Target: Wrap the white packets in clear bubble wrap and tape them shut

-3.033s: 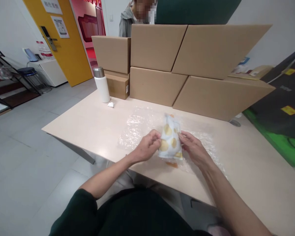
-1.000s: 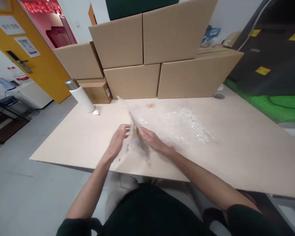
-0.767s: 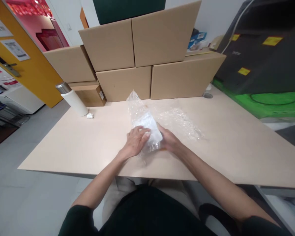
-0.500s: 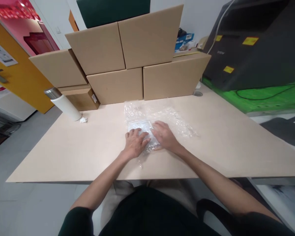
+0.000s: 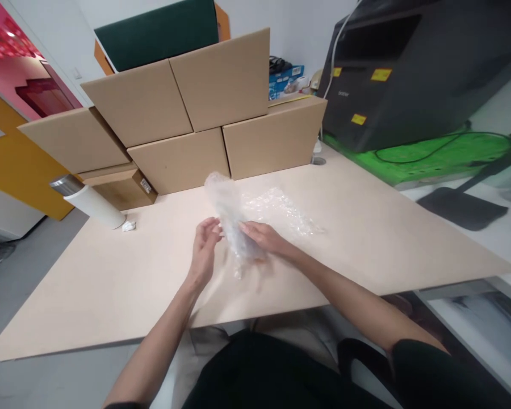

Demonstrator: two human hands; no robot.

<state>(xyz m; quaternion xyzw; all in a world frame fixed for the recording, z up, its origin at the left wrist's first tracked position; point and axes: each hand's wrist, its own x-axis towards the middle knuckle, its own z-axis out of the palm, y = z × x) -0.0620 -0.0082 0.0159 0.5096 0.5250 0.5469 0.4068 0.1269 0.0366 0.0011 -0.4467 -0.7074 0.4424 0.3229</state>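
A clear bubble-wrap bundle (image 5: 234, 213) is raised off the table in front of me, tilted and blurred by motion. Something flat and pale inside it is too blurred to name. My right hand (image 5: 264, 237) grips the bundle's right side, thumb on top. At its left edge is my left hand (image 5: 205, 238), fingers half curled and apart, the tips at or just beside the plastic. More clear bubble wrap (image 5: 287, 210) lies flat on the table behind my right hand.
Stacked cardboard boxes (image 5: 179, 162) line the table's back edge, a dark green box (image 5: 162, 37) on top. A white bottle (image 5: 96, 207) stands at left near a crumpled white scrap (image 5: 129, 225). A large dark machine (image 5: 378, 85) sits on a green surface (image 5: 392, 165) at right.
The bundle has come up from the table and tilted, held in my right hand. My left hand has moved off its top to the left edge. The camera view has shifted.
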